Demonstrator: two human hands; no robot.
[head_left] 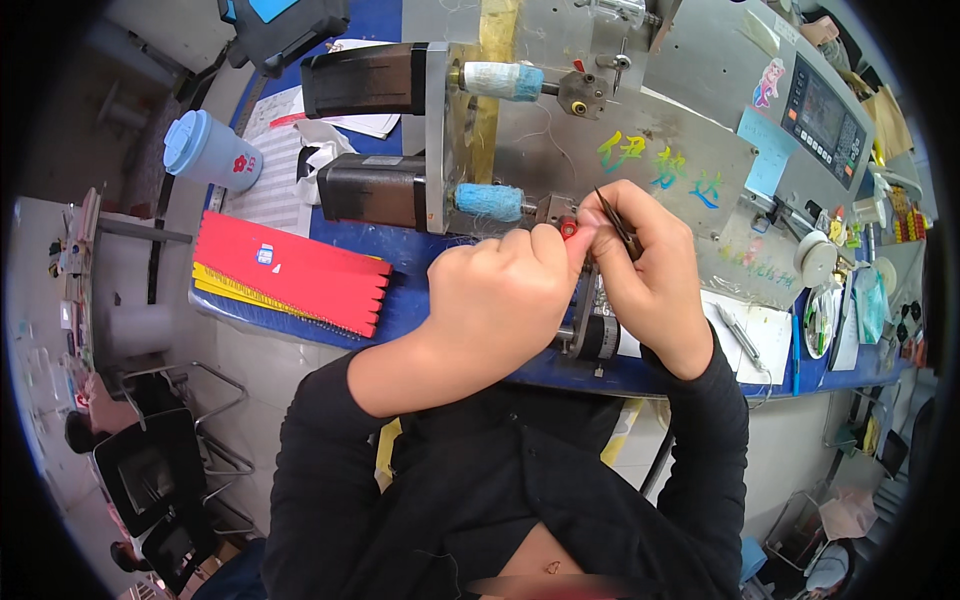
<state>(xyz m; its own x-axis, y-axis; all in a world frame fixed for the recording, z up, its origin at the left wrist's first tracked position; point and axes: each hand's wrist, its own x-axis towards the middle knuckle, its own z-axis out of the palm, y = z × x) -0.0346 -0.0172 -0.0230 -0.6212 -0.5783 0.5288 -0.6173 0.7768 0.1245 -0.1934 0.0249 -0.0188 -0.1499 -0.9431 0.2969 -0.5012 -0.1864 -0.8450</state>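
My left hand (500,275) is closed, its thumb and fingertips pinched around a small round red piece (569,228) with a ring-like end. The fingers hide most of that piece. Close against it, my right hand (660,270) is closed on dark, pointed tweezers (622,228), whose tip points up and away from me. Both hands meet in front of a metal machine (650,150). Just beyond my left hand is a spindle wrapped in blue material (490,201). A second spindle, wrapped in white and blue (500,80), lies farther back.
Two dark motors (370,190) stand left of the spindles. Red notched sheets (290,270) lie over yellow ones at the left. A blue cup (210,150) is behind them. Right of my hands are a utility knife (737,337), a blue pen (796,341) and a control panel (825,115).
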